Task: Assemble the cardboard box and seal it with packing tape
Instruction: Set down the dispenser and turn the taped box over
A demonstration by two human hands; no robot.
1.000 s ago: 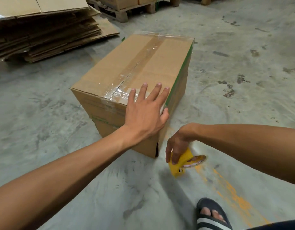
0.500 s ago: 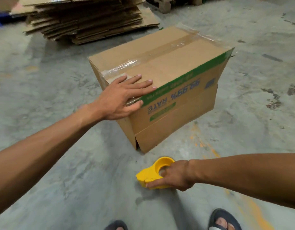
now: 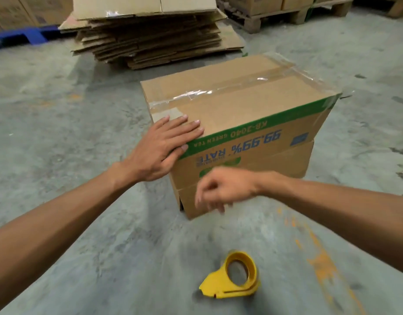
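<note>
Box: cardboard box (image 3: 237,110) stood closed, clear tape along its top seam.
Dispenser: yellow tape dispenser (image 3: 232,280) lay near, on the floor.
Hands: left hand (image 3: 164,148) lay flat on the box's left corner; right hand (image 3: 221,189) hung loose, empty.
Left: probably pressing down tape.

Box (image 3: 237,114) on the floor (image 3: 59,123); tape dispenser (image 3: 232,280) near, flattened cardboard stack (image 3: 155,39) far behind, left hand (image 3: 159,151) on the box's near-left corner.

The closed cardboard box (image 3: 239,130), its top seam sealed with clear tape (image 3: 218,92), stands on the floor near the yellow tape dispenser (image 3: 232,280).
</note>
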